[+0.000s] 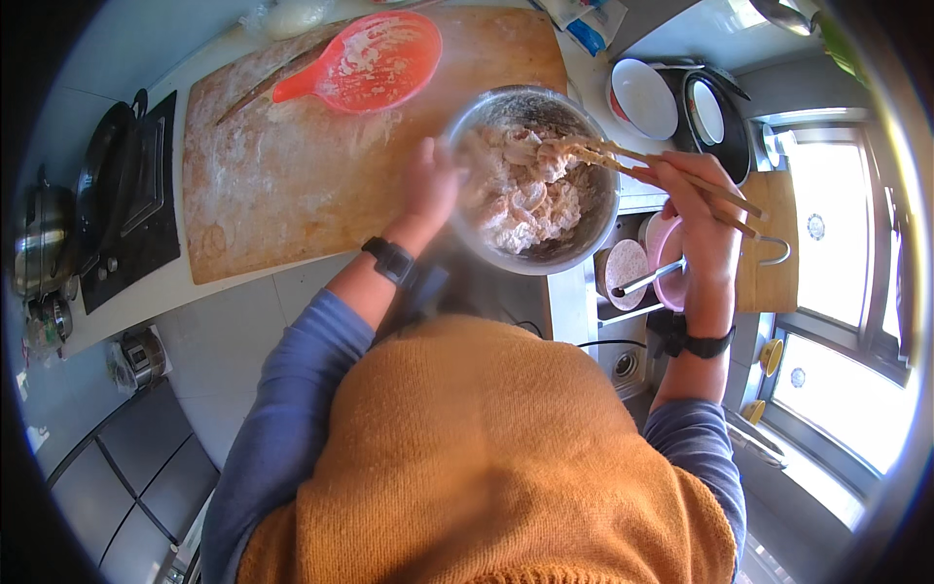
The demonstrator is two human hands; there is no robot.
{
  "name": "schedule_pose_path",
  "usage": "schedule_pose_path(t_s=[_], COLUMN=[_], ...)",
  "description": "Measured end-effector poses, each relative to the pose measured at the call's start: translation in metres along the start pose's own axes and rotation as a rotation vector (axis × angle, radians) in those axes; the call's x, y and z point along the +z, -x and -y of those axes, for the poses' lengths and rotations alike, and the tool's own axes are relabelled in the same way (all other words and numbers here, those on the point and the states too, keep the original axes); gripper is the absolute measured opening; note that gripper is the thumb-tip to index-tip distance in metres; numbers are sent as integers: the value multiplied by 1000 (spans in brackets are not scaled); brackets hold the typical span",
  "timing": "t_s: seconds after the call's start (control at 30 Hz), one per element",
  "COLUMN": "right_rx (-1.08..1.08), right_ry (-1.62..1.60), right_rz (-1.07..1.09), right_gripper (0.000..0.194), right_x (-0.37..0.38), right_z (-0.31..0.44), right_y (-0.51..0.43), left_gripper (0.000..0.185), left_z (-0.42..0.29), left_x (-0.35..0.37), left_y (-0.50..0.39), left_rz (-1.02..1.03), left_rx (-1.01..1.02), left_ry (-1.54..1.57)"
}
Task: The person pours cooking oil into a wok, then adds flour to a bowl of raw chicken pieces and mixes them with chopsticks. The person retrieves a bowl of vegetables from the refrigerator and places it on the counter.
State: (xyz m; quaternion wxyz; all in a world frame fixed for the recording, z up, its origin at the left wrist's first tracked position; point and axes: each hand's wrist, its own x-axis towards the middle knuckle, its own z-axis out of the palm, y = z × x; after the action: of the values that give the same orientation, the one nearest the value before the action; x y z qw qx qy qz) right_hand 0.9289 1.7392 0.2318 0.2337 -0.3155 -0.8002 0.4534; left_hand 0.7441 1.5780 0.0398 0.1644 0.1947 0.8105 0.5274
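A round metal bowl sits in front of me, over the right end of the wooden board and past its front edge. Inside lies a clumpy, floury mixture, pale with pinkish patches. My right hand grips a pair of wooden chopsticks from the right. Their coated tips are in the mixture. At the bowl's left rim is my left hand, blurred by motion. Its fingers appear to hold that rim, though the blur hides the exact contact.
A floured wooden cutting board bears a red plastic scoop. Left of it is a black cooktop with a dark pan. White bowls stand at the back right. A pink container lies under my right forearm, near the windows.
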Motion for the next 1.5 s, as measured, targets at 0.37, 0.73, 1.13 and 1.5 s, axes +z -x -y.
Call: schedule_pose_path(t_s=[0.37,0.73,1.13,1.5], right_rx=[91,120,265,767], right_ry=[-162,-11,57,-682], right_rz=[-68,-10,155,-35], right_gripper=[11,11,8,5], right_x=[-1,-6,-1,54], right_z=[-7,-22,-106,-128], right_y=[8,9,-5,47], left_gripper=[32,30,30,33], left_z=[-1,1,2,9], left_x=[2,4,5,14], left_y=[1,2,-1,-2], left_rz=[-12,-3,-68,-79], left_rx=[-94,-91,-1,-142], left_ry=[157,200,140,327])
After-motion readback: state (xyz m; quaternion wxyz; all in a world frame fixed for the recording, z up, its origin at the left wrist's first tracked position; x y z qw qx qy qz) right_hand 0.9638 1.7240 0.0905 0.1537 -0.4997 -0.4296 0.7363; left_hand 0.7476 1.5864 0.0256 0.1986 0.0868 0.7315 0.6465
